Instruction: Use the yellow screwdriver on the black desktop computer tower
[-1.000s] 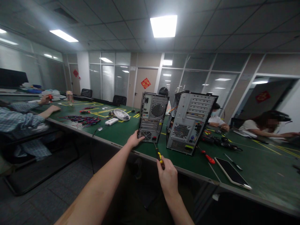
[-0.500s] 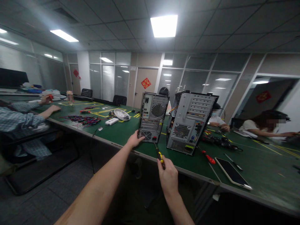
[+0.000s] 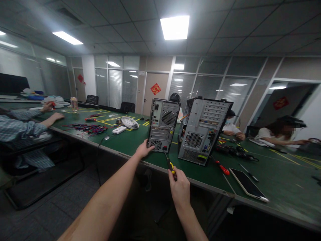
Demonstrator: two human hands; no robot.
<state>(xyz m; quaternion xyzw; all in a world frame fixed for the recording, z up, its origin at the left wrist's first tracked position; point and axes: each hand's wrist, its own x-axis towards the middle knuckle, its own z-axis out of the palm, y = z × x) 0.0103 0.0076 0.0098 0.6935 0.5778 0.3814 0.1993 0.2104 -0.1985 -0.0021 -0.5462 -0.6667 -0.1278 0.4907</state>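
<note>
A grey computer tower stands upright on the green table, its back panel facing me. My left hand rests against the tower's lower left corner, fingers curled round the edge. My right hand is closed on a screwdriver with a black and yellow handle. Its tip points at the tower's lower right corner. A second, larger tower stands just to the right, its side open.
A red-handled screwdriver, a tablet and a pen lie right of the towers. A white fan, a white box and coloured wires lie to the left. Other people sit at the left and far right of the table.
</note>
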